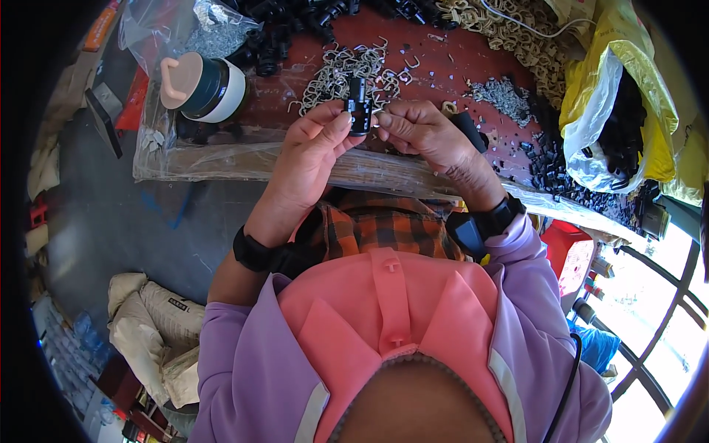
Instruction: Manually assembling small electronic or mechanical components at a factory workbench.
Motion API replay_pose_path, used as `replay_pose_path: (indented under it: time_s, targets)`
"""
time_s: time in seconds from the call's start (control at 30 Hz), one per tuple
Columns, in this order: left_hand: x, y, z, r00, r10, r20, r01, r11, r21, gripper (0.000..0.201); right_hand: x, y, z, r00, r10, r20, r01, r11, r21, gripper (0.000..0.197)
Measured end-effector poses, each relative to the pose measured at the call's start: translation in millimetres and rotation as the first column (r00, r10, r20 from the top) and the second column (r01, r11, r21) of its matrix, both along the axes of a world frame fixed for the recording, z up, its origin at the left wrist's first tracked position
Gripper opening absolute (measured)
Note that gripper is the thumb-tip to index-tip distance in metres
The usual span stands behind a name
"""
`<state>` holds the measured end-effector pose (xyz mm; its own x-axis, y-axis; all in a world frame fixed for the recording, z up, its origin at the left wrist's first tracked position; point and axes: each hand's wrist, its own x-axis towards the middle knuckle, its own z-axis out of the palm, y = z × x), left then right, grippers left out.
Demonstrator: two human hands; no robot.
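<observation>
A beige-lidded cup (218, 87) in dark green and white sits at the left end of a red-topped bench (262, 114), just beside a clear bag (151, 33). A white cord (517, 23) trails across the far right, near a yellow bag (656, 66) with its mouth open. Pale sacks (168, 314) slump on the gray floor (221, 229) at left; bright light fills a barred window (646, 295) at right, near a crumpled blue sheet (597, 347).
</observation>
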<state>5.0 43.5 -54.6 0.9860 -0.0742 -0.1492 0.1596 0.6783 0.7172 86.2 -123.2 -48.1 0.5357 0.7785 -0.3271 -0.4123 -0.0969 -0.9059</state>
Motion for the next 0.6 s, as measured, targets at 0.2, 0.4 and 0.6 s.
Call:
replay_pose_path:
  time_s: [0.2,0.4,0.6]
  targets:
    - [2.8,0.1,0.6,1.0,0.009,0.015,-0.011,0.993,0.116,0.02,0.7,4.2,5.6,0.973,0.059,0.223,-0.036,0.994,-0.105,0.022]
    - [3.1,-4.5,-8.6,0.985,0.17,-0.019,-0.17,0.986,0.007,0.023,-2.8,5.6,-3.3,0.984,-0.099,-0.145,0.117,0.986,0.121,0.016]
    - [4.7,-6.7,-6.5,0.974,0.224,-0.016,-0.225,0.974,-0.039,0.02,-8.0,9.3,-9.2,0.964,-0.145,-0.224,0.186,0.967,0.175,0.015]
